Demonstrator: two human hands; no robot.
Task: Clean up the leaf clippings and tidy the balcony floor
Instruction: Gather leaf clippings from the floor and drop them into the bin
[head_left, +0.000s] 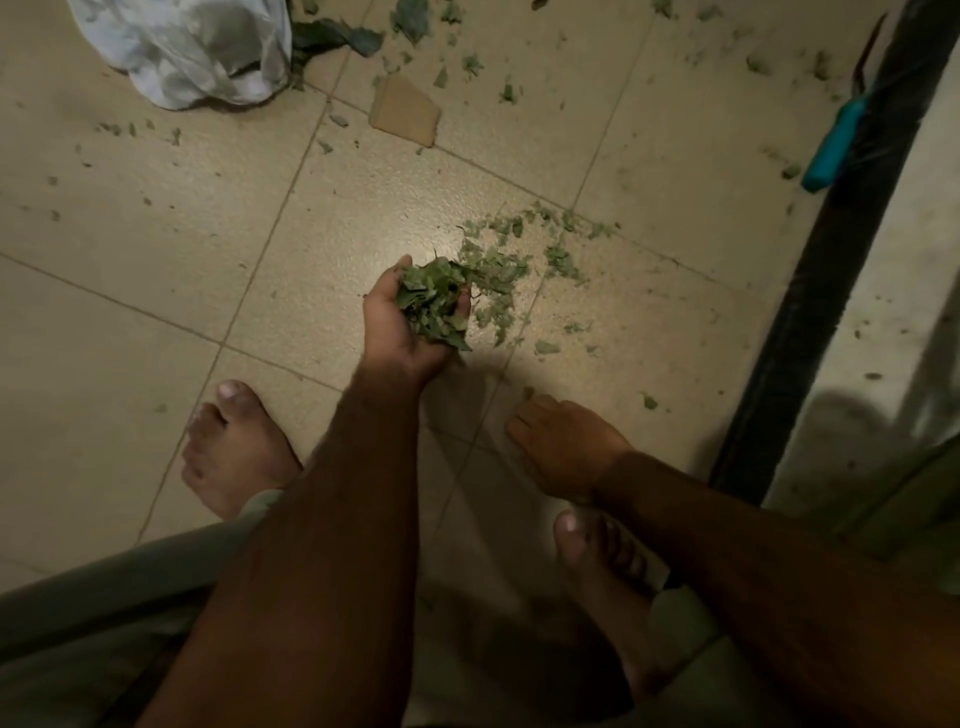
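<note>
Torn, crumpled green leaf clippings (434, 306) are clutched in the left hand (400, 322); more are scattered on the floor (156, 234) toward its right edge. The right hand (566, 447) is lowered to the floor, relaxed, nothing held.
</note>
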